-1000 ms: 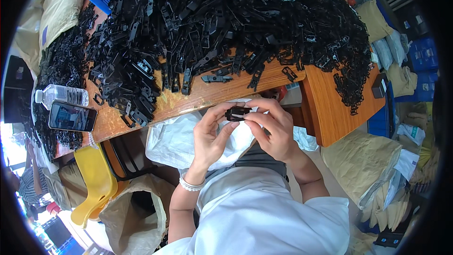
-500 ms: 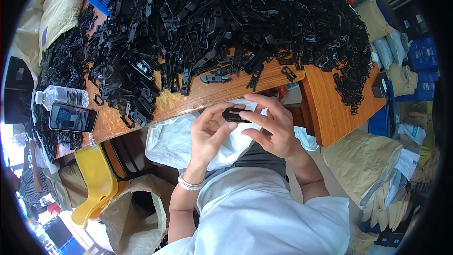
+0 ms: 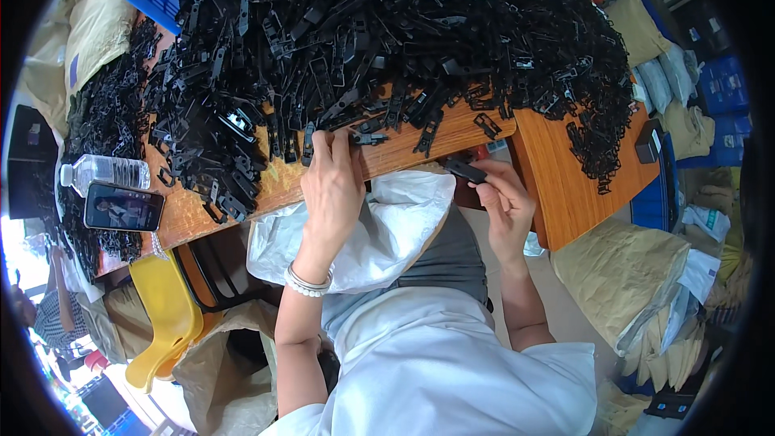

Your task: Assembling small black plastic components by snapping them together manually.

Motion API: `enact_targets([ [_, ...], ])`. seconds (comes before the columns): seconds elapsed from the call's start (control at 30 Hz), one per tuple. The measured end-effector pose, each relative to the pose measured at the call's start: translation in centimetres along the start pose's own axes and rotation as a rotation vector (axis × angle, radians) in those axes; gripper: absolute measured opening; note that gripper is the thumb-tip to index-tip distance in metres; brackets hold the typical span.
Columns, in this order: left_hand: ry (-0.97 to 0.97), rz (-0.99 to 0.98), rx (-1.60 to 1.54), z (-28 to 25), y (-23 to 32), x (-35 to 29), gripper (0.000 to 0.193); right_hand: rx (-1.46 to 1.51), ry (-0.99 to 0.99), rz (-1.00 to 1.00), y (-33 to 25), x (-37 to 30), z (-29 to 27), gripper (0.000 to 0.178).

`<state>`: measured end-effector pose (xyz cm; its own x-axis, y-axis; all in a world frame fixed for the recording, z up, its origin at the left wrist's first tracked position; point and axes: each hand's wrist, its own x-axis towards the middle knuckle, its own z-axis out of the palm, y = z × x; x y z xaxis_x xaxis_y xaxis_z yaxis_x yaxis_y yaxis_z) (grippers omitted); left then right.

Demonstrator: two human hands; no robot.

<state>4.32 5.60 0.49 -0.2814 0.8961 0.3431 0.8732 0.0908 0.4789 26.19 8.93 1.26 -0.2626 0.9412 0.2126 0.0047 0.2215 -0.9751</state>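
At the near edge of the wooden table [image 3: 282, 188], my left hand [image 3: 333, 186] reaches palm down into the front of a heap of black plastic parts [image 3: 323, 40]. Its fingers are bent and close together, and their tips are hidden, so what they grip cannot be made out. One slim black part [image 3: 308, 143] lies right beside these fingers, another [image 3: 370, 139] just right of them. My right hand [image 3: 507, 206], off the table edge, pinches an elongated black plastic part [image 3: 464, 169] between thumb and fingers.
A white sack [image 3: 404, 210] hangs open over my lap. On the left are a clear bottle [image 3: 106, 172], a phone [image 3: 123, 207] and a yellow chair [image 3: 165, 311]. A small black box [image 3: 648, 144] stands at right, with brown paper sacks [image 3: 617, 282] below.
My hands have parted from the black part they both handled. The right hand has carried it rightward, while the left has moved up and left to the heap's front edge.
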Motion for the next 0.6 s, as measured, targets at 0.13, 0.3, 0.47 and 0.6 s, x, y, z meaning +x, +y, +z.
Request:
enact_targets([
  [0.13,-0.012,-0.017,-0.052,-0.2,-0.7,-0.9,0.025,0.053,-0.074,0.027,1.0,0.2,1.2,0.018],
  [0.3,-0.121,-0.190,-0.354,-0.9,-0.9,-1.5,0.019,0.123,-0.151,0.071,2.0,0.4,2.7,0.015],
  [0.47,-0.258,-0.608,-1.085,-2.2,0.0,-1.5,0.015,0.194,-0.177,0.198,1.2,0.7,4.4,0.012],
  [0.6,-0.394,-0.706,-1.236,-3.4,0.6,-1.2,0.022,0.038,-0.156,0.132,1.3,0.6,4.7,0.012],
])
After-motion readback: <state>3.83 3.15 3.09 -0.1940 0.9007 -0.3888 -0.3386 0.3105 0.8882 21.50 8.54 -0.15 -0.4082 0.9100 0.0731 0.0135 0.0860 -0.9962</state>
